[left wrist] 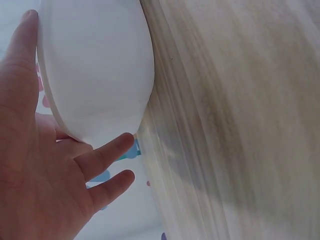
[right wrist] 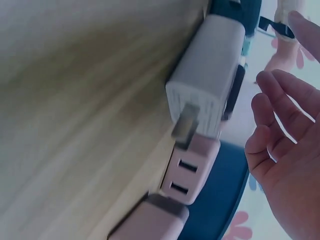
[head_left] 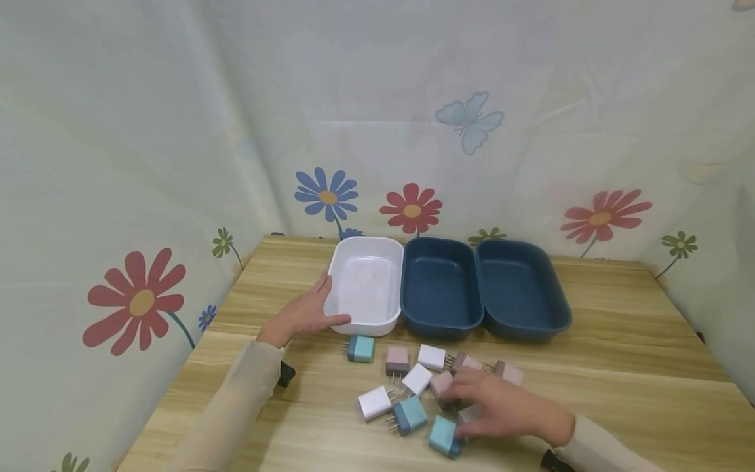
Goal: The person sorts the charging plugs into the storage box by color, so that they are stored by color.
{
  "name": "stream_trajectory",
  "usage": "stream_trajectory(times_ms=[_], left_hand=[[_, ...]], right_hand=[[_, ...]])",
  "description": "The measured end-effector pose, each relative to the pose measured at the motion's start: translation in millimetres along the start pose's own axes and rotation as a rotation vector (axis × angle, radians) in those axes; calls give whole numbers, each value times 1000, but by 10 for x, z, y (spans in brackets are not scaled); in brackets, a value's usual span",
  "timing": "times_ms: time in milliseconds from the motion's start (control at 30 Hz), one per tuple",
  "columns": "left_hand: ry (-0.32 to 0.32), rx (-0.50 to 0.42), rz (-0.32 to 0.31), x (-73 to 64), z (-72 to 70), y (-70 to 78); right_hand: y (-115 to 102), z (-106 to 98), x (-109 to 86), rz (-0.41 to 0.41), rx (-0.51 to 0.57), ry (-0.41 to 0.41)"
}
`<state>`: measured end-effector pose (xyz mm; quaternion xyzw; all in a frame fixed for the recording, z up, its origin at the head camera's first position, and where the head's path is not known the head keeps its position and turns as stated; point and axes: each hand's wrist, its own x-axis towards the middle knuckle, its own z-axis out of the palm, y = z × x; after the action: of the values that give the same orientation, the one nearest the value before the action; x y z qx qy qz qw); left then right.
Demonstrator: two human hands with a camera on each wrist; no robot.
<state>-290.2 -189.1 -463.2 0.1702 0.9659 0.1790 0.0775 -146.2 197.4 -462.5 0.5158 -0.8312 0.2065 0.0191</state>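
Note:
My left hand (head_left: 307, 313) rests on the left side and near corner of a white plastic bin (head_left: 333, 314), fingers spread along its wall. In the left wrist view, the fingers touch the bin (left wrist: 100, 65). My right hand (head_left: 498, 403) hovers over a loose group of plug chargers, fingers loosely bent and holding nothing. Partly under it lies a white charger (right wrist: 207, 70), its prongs showing. Near its fingertips are a turquoise-and-grey charger (head_left: 444, 435) and a pink charger (head_left: 441, 387). The right wrist view shows a gap between the hand (right wrist: 285, 130) and the chargers.
Two dark blue bins (head_left: 442, 328) stand right of the white one. Other chargers lie in front: turquoise (head_left: 361, 349), (head_left: 409, 414) is another turquoise charger, white (head_left: 374, 403) and pink (head_left: 397, 359). A flowered curtain (head_left: 501, 164) hangs behind the wooden table (head_left: 619, 314).

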Motion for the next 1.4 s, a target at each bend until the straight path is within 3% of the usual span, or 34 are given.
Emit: stream_trajectory(times_ms=[200, 633, 1000, 1400], left_hand=[[16, -24, 7, 14, 16, -9], [33, -48, 19, 1, 42, -16], [26, -49, 10, -3, 46, -23], [19, -63, 0, -11, 66, -31]], right_hand=[[-44, 68, 22, 6, 5, -83], [-51, 126, 61, -37, -29, -138], [-46, 170, 94, -111, -123, -105], [-68, 150, 73, -71, -44, -119]])
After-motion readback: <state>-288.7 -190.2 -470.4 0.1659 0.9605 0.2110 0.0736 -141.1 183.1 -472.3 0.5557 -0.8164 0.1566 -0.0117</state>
